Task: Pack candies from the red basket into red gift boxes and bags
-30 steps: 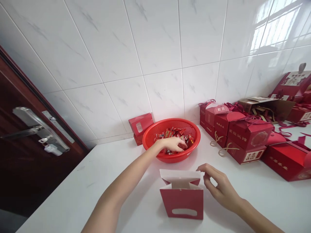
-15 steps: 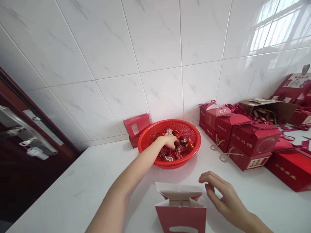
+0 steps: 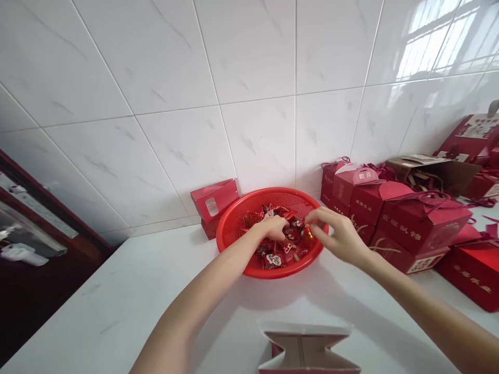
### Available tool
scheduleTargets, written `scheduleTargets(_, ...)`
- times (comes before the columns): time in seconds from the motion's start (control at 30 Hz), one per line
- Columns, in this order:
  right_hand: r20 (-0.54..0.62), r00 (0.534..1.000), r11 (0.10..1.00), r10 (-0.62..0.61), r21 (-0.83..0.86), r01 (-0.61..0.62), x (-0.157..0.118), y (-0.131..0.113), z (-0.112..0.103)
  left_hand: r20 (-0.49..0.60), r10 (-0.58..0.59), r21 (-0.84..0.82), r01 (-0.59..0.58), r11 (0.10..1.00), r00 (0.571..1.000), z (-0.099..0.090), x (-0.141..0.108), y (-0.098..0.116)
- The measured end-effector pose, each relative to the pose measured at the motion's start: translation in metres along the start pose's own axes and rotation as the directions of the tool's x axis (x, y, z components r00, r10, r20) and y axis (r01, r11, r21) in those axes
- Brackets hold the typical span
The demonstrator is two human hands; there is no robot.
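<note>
A red plastic basket (image 3: 268, 272) holds several wrapped candies (image 3: 273, 259), mostly in dark red wrappers. My left hand (image 3: 275, 228) reaches down into the candies, its fingers curled and their tips partly hidden among the wrappers. At the basket's right rim, my right hand (image 3: 337, 234) has thumb and fingers closed on a shiny gold-and-red wrapped candy (image 3: 309, 232). Nearest me on the counter stands a red paper box (image 3: 310, 371) with its top open and pale inside; its lower part is cut off by the frame.
Another red box with a cut-out handle (image 3: 212, 206) leans by the wall, left of the basket. Red gift boxes (image 3: 421, 223) are stacked at the right, with an open cardboard carton (image 3: 456, 174) behind. A dark door (image 3: 50, 280) stands at the left of the white counter (image 3: 156, 291).
My right hand has moved from beside the open box up to the basket's right side and onto a candy. My left hand stays in the candies. The camera view has shifted slightly.
</note>
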State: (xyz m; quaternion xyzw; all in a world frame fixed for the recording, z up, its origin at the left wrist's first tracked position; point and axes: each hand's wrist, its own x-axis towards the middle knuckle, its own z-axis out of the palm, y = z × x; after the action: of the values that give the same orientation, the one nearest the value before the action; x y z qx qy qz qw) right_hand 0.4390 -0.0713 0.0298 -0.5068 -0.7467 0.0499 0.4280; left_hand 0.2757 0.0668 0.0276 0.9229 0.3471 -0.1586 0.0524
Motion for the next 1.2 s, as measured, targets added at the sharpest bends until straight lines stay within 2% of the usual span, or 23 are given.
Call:
scheduleTargets(0.07, 0.146, 0.981, 0.984, 0.128, -0.143, -0.107, 0.035, 0.010, 0.010, -0.047, -0.047, -0.004, 0.046, 0.999, 0.998, -0.002, -0.002, -0.002)
scheduleTargets(0.1, 0.245, 0.950, 0.961, 0.195, -0.240, -0.136, 0.050, 0.015, 0.015, -0.060, -0.079, -0.017, 0.078, 0.997, 0.995, -0.003, -0.003, -0.004)
scheduleTargets(0.17, 0.420, 0.849, 0.906, 0.321, -0.397, -0.146, 0.074, 0.024, 0.027, -0.076, -0.161, -0.044, 0.157, 0.987, 0.984, -0.006, -0.004, -0.009)
scheduleTargets(0.23, 0.519, 0.757, 0.874, 0.398, -0.464, -0.142, 0.089, 0.031, 0.037, -0.102, -0.256, -0.062, 0.251, 0.966, 0.961, -0.009, -0.004, -0.014)
scheduleTargets(0.37, 0.569, 0.681, 0.853, 0.461, -0.497, -0.163, 0.099, 0.040, 0.046, -0.178, -0.426, -0.098, 0.415, 0.905, 0.887, -0.010, -0.002, -0.023)
scheduleTargets(0.47, 0.617, 0.632, 0.856, 0.469, -0.493, -0.154, 0.096, 0.047, 0.048, -0.259, -0.501, -0.150, 0.478, 0.865, 0.826, -0.008, 0.001, -0.025)
scheduleTargets(0.53, 0.665, 0.606, 0.882, 0.437, -0.448, -0.145, 0.093, 0.052, 0.048, -0.270, -0.496, -0.155, 0.471, 0.868, 0.825, -0.008, 0.004, -0.027)
scheduleTargets(0.6, 0.701, 0.585, 0.902, 0.407, -0.410, -0.136, 0.090, 0.056, 0.048, -0.247, -0.441, -0.109, 0.427, 0.898, 0.863, -0.011, 0.007, -0.032)
scheduleTargets(0.67, 0.719, 0.573, 0.909, 0.393, -0.397, -0.125, 0.089, 0.059, 0.047, -0.221, -0.358, -0.044, 0.358, 0.933, 0.907, -0.016, 0.013, -0.041)
scheduleTargets(0.73, 0.730, 0.570, 0.914, 0.378, -0.391, -0.106, 0.090, 0.061, 0.046, -0.182, -0.232, 0.026, 0.241, 0.970, 0.956, -0.022, 0.019, -0.052)
scheduleTargets(0.83, 0.750, 0.571, 0.930, 0.334, -0.360, -0.072, 0.092, 0.062, 0.045, -0.087, -0.059, 0.082, 0.066, 0.994, 0.994, -0.028, 0.031, -0.063)
scheduleTargets(0.93, 0.751, 0.583, 0.942, 0.312, -0.326, -0.084, 0.091, 0.064, 0.047, -0.056, -0.032, 0.027, 0.034, 0.999, 0.998, -0.027, 0.041, -0.067)
scheduleTargets(1.03, 0.715, 0.622, 0.943, 0.318, -0.309, -0.127, 0.089, 0.067, 0.048, -0.062, -0.039, -0.049, 0.036, 0.998, 0.997, -0.022, 0.045, -0.070)
scheduleTargets(1.13, 0.679, 0.661, 0.941, 0.318, -0.312, -0.132, 0.088, 0.068, 0.049, 0.059, -0.022, -0.161, 0.031, 0.986, 0.998, -0.020, 0.045, -0.075)
scheduleTargets(1.2, 0.685, 0.661, 0.941, 0.307, -0.321, -0.105, 0.088, 0.068, 0.049, 0.152, -0.006, -0.213, 0.039, 0.976, 0.988, -0.020, 0.045, -0.078)
